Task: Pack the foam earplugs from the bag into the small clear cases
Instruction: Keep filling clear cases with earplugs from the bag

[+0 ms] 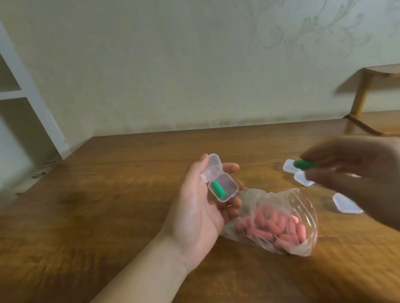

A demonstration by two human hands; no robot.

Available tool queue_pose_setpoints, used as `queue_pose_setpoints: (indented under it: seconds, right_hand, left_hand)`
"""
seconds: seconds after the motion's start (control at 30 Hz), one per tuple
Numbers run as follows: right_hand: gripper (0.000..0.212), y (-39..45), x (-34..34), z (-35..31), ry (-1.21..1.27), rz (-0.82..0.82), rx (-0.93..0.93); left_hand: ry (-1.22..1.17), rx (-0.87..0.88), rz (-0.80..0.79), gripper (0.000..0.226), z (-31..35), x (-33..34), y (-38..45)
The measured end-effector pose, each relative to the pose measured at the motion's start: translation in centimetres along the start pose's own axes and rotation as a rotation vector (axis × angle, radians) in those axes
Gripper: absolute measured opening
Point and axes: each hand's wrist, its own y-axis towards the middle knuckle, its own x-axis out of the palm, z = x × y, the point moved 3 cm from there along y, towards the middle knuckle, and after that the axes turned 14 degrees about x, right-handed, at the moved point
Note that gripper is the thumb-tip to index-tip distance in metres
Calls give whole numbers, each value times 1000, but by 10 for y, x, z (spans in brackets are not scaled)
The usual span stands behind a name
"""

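Note:
My left hand (197, 210) lies palm up above the table and holds a small clear case (223, 188) with its lid hinged open. One green earplug (218, 190) lies inside that case. To the right, my right hand (377, 178), blurred, pinches a second green earplug (304, 164) between thumb and fingers. A clear zip bag (271, 222) with several pink earplugs lies on the table just right of my left hand, its mouth facing right.
Three more small clear cases lie on the wooden table (103, 221): one (289, 166) behind the pinched earplug, one (303, 179) under my right fingers, one (345, 203) nearer. A white shelf unit (5, 92) stands at the left; a wooden rack (372, 100) at the back right.

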Motion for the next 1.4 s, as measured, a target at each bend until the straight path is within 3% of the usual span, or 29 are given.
queue_pose_setpoints:
  seconds: [0.1, 0.3, 0.77, 0.97, 1.23, 1.4]
  right_hand:
    - [25, -15, 23, -22, 101, 35, -105]
    - [14, -22, 51, -25, 32, 58, -249]
    - [7, -19, 56, -16, -35, -39, -204]
    - [6, -16, 38, -15, 162, 120, -101]
    - [21, -18, 52, -11, -9, -16, -70]
    - [13, -20, 56, -13, 210, -6, -41]
  left_hand:
    - [-116, -93, -121, 61, -6, 11, -9]
    - [-159, -133, -226, 50, -16, 20, -14]
    - [-72, -105, -266, 66, -10, 21, -17]
    - [79, -46, -236, 40, -5, 15, -16]
    - [457, 156, -390, 78, 4, 21, -21]
    - [433, 189, -399, 79, 6, 22, -21]
